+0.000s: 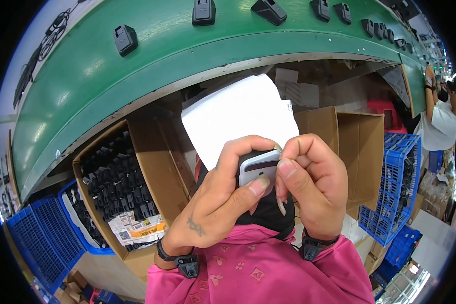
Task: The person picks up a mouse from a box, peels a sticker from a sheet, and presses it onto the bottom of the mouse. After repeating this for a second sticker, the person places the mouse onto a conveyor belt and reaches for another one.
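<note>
Left hand (215,200) clasps a pale, rounded casing (251,176) above the lap (271,217), thumb on its face; right hand (314,185) pinches thumb to forefinger at the casing's upper right corner, on what I cannot tell; white sheets (238,114) lie just beyond.

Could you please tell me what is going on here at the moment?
A person in a pink top is handling a small pale device with a dark band. The left grip holds it, thumb across its face, while the right grip works at its edge; whether that one pinches anything is too small to tell. A cardboard box of black units is at the left, and more black devices stand on the green bench ahead.
</note>
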Demonstrator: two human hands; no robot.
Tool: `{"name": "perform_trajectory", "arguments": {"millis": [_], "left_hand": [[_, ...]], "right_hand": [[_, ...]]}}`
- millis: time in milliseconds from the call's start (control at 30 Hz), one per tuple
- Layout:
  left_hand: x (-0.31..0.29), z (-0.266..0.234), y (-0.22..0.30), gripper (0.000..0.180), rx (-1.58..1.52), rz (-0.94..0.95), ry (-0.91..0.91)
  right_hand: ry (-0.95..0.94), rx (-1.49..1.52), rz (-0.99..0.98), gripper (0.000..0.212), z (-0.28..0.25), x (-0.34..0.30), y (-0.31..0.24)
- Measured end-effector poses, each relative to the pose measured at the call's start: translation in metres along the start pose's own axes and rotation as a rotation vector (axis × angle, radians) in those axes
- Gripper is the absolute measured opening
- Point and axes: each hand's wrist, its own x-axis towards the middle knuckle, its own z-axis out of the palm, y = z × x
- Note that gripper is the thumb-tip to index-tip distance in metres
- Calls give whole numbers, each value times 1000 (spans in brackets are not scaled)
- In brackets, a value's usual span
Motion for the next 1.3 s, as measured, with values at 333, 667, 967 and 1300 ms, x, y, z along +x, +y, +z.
{"name": "perform_trajectory", "arguments": {"millis": [333, 667, 967, 1300], "left_hand": [[1, 5, -2, 46, 15, -10, 92], [0, 4, 0, 40, 57, -3, 59], [1, 3, -2, 41, 168, 52, 68], [3, 0, -12, 43, 202, 87, 109]], "right_hand": [[15, -18, -12, 8, 1, 1, 2], [44, -98, -70, 11, 2, 3, 8], [79, -126, -113, 10, 3, 4, 13], [148, -177, -82, 7, 4, 11, 14]]}}
